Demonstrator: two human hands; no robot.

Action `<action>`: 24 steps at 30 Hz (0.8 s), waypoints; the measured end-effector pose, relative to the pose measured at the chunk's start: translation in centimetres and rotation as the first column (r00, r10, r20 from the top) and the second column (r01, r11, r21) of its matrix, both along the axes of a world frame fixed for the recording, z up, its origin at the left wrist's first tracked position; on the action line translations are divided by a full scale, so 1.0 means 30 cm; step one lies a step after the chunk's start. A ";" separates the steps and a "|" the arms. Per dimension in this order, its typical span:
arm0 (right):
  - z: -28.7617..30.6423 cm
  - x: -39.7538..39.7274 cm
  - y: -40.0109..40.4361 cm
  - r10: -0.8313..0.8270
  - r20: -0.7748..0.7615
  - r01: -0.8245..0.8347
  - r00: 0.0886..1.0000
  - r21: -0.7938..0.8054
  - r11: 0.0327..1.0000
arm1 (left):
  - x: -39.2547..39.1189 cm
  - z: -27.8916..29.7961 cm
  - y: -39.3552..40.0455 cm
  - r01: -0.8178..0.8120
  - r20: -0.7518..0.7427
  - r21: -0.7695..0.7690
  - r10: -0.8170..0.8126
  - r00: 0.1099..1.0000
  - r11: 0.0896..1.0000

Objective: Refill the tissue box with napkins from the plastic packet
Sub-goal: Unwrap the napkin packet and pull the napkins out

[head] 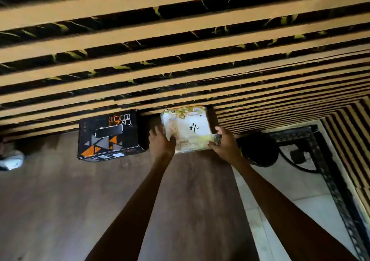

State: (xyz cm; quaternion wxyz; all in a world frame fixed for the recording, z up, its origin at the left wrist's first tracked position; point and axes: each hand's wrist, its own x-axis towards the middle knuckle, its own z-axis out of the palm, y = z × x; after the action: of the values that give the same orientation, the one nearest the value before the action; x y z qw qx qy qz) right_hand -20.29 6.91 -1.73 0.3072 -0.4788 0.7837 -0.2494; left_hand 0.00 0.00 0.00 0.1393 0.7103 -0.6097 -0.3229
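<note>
Head view: left hand and right hand grip sealed plastic packet on bench; tissue box left, unfilled; refill barely begun.

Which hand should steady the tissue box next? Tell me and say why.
Left. The left hand grips the plastic packet's left edge, on the side nearest the tissue box. The right hand holds the packet's far edge and would have to cross over.
</note>
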 end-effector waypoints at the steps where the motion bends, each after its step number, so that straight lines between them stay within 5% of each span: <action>1: -0.016 0.000 -0.014 0.002 0.029 -0.003 1.000 0.046 0.999 | -0.006 -0.014 -0.009 -0.052 -0.044 0.047 0.054 0.998 0.998; 4: -0.012 0.014 -0.027 0.025 0.069 -0.035 0.997 0.146 0.989 | -0.009 -0.018 -0.002 -0.078 -0.097 0.166 0.095 0.991 0.983; 11: 0.031 0.100 0.146 0.060 0.123 -0.068 0.991 0.064 0.996 | 0.110 -0.011 0.190 -0.118 -0.129 0.119 0.134 0.983 0.986; 21: 0.053 0.318 0.593 -0.099 0.245 0.076 0.964 0.103 0.992 | 0.296 0.041 0.603 -0.085 -0.206 0.226 0.133 0.970 0.970; 24: 0.089 0.346 0.648 -0.093 0.162 0.068 0.982 0.152 0.986 | 0.339 0.022 0.654 -0.067 -0.201 0.293 0.130 0.971 0.954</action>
State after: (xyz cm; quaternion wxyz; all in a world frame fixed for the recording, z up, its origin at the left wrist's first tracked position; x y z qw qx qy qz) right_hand -9.91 26.36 0.93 0.3962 -0.3999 0.7899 -0.2432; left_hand 10.17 19.62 0.67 0.1178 0.7127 -0.5017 -0.4758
